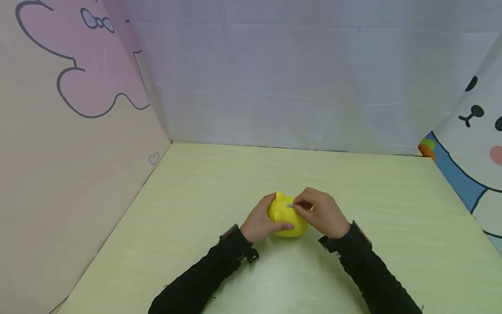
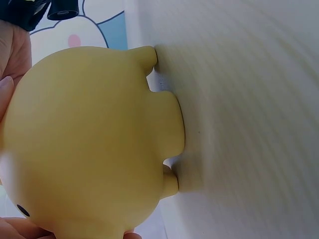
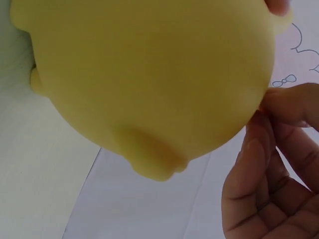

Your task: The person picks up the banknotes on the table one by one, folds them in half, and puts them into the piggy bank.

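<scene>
A round yellow piggy bank (image 1: pixel 289 218) stands upright on its short feet on the table, its ears towards my left hand. My left hand (image 1: pixel 262 221) holds it from the left, thumb along the near side and fingers at the far side. Over its top, my right hand (image 1: pixel 319 211) pinches a small silvery coin (image 1: pixel 289 205) between thumb and fingers, right at the bank's upper surface. In the right wrist view those pinching fingers (image 3: pixel 249 164) meet the bank's top edge, and the coin is hidden there. The left wrist view shows the bank's side, a black eye and its feet.
The pale wood-grain table (image 1: pixel 219 174) spreads out around the hands. A white curtain (image 1: pixel 274 78) closes off its back edge. Printed cloth panels with cartoon figures stand at the left (image 1: pixel 102 56) and right (image 1: pixel 470 144). Both wrists wear black camera bands.
</scene>
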`<action>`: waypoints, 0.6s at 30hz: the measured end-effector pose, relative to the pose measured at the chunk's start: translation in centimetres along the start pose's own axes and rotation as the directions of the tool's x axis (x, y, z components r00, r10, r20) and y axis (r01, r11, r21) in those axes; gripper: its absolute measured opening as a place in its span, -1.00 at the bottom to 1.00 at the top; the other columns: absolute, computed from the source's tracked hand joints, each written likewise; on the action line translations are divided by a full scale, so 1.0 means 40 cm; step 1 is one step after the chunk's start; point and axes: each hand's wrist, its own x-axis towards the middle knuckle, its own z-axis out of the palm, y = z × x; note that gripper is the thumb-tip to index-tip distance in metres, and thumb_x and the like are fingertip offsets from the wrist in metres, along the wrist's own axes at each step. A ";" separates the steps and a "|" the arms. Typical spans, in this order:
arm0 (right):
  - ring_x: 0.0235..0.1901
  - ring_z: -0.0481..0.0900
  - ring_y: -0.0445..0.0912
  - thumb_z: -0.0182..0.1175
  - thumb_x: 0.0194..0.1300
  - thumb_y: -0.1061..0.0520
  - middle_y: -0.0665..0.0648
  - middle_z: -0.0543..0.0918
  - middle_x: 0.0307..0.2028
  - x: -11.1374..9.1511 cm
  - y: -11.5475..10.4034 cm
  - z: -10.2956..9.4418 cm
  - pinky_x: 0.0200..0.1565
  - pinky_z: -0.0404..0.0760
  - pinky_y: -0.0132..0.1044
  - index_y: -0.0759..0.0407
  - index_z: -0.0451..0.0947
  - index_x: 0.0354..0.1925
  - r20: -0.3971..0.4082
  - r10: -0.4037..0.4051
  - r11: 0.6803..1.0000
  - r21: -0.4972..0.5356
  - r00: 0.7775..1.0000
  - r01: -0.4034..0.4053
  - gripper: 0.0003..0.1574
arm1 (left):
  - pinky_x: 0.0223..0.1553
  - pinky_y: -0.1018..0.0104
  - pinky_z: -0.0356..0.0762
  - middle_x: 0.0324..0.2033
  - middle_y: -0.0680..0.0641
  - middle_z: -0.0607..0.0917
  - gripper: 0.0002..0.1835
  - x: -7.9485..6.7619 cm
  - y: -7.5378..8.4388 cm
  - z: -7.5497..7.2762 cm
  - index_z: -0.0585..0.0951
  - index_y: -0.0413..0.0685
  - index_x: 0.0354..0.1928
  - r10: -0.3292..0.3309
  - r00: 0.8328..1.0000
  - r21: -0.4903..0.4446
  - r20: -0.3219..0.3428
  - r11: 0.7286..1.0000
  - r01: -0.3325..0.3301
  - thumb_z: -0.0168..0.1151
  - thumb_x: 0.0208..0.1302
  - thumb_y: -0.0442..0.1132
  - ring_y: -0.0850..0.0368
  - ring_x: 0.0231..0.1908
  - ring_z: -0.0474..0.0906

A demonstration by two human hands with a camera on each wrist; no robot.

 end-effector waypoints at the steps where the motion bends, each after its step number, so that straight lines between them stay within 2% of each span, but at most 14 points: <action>1: -0.46 0.45 -0.25 0.42 0.09 0.30 -0.04 0.57 -0.46 0.000 0.001 0.000 -0.36 0.57 -0.38 0.13 0.68 -0.35 0.001 -0.002 1.000 0.008 1.000 0.002 -0.86 | -0.07 0.29 0.49 0.15 -0.14 0.44 -0.04 -0.001 0.001 0.000 0.16 -0.17 0.45 -0.002 1.000 0.000 0.001 1.000 0.002 0.46 0.12 -0.01 0.11 -0.11 0.43; 10: -0.42 0.51 -0.27 0.40 0.09 0.37 -0.03 0.63 -0.39 0.001 0.007 0.001 -0.33 0.62 -0.36 0.12 0.67 -0.31 -0.003 -0.067 0.996 0.062 0.998 0.067 -0.79 | -0.06 0.28 0.50 0.16 -0.13 0.43 -0.05 -0.003 0.004 -0.002 0.16 -0.16 0.45 0.002 1.000 -0.007 0.001 1.000 -0.002 0.46 0.13 0.00 0.11 -0.11 0.43; 18: -0.42 0.50 -0.25 0.38 0.11 0.36 -0.02 0.60 -0.42 -0.001 0.001 0.004 -0.33 0.61 -0.39 0.14 0.67 -0.34 0.015 -0.046 0.999 0.021 0.999 0.046 -0.83 | -0.07 0.28 0.49 0.16 -0.14 0.43 -0.05 -0.002 0.003 -0.002 0.17 -0.16 0.44 0.007 1.000 -0.015 0.002 1.000 -0.007 0.46 0.12 0.00 0.11 -0.11 0.42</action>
